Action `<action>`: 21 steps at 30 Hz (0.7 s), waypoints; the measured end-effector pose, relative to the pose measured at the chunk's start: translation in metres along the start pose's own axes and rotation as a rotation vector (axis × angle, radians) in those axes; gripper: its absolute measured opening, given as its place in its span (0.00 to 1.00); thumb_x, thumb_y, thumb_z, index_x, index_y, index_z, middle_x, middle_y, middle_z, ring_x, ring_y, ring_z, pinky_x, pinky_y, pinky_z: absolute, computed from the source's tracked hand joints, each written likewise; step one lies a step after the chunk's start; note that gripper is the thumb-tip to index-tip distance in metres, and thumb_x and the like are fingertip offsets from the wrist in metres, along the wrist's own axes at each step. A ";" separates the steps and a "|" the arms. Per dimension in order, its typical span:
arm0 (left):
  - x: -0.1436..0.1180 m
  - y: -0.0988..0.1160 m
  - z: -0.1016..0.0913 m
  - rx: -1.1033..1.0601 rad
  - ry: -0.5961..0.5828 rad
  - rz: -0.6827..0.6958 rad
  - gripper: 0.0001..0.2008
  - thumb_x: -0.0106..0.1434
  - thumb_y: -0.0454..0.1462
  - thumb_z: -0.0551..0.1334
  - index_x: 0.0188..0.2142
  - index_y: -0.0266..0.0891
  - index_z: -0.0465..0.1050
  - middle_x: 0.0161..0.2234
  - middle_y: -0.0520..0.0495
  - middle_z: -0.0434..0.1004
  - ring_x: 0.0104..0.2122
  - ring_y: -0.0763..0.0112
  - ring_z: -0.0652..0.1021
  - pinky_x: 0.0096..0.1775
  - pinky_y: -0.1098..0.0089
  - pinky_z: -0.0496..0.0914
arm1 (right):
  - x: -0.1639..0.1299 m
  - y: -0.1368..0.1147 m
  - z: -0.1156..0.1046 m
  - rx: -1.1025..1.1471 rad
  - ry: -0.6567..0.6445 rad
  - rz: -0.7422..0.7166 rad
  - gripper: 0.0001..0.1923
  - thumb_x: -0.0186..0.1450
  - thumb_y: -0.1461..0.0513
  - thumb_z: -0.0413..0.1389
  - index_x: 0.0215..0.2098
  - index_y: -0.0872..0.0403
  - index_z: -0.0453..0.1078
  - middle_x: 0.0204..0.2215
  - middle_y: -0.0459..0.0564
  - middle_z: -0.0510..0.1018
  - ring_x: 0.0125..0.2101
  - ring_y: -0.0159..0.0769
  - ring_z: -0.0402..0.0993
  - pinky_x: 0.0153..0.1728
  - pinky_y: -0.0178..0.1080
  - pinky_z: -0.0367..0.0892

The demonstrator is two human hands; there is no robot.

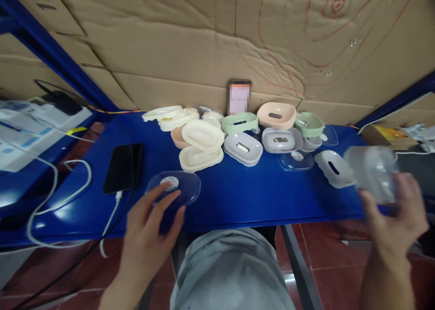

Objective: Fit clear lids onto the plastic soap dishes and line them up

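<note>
Left hand open, fingers spread and slightly bent over a clear lid; fingertips at its near edge and label, firm contact or light hover, cannot tell. Right hand closed around a translucent container, thumb on one side, fingers on the other; motion blur, so detail is lost.

Clear lid: see-through plastic, rounded oblong, shiny rim, round white label with print too small to read. Container: cloudy, whitish, rounded corners, glare on its side; whether one piece or several stacked, cannot tell.

Lid lies flat on the blue table near the front edge, under and just beyond the left fingers, well apart from the right hand. Container sits in the right grip at the table's right end, just right of a pale grey slotted dish.
</note>
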State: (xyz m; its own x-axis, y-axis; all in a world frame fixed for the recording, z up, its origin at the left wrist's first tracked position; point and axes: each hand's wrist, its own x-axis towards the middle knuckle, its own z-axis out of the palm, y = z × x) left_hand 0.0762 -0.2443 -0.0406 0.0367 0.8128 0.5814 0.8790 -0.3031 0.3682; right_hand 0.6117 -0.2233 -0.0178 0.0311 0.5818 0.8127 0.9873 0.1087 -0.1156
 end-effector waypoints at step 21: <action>0.006 0.004 0.041 -0.047 -0.264 0.154 0.23 0.74 0.38 0.62 0.66 0.53 0.70 0.70 0.40 0.67 0.69 0.44 0.69 0.62 0.44 0.70 | -0.007 0.034 0.054 -0.112 -0.343 -0.037 0.33 0.76 0.42 0.49 0.68 0.54 0.71 0.62 0.62 0.78 0.62 0.55 0.73 0.63 0.57 0.62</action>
State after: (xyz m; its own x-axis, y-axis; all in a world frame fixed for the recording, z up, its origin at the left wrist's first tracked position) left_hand 0.0991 -0.2202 -0.0658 0.2955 0.8547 0.4267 0.8309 -0.4504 0.3268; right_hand 0.6370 -0.1801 -0.0588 -0.0401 0.8179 0.5740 0.9983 0.0566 -0.0109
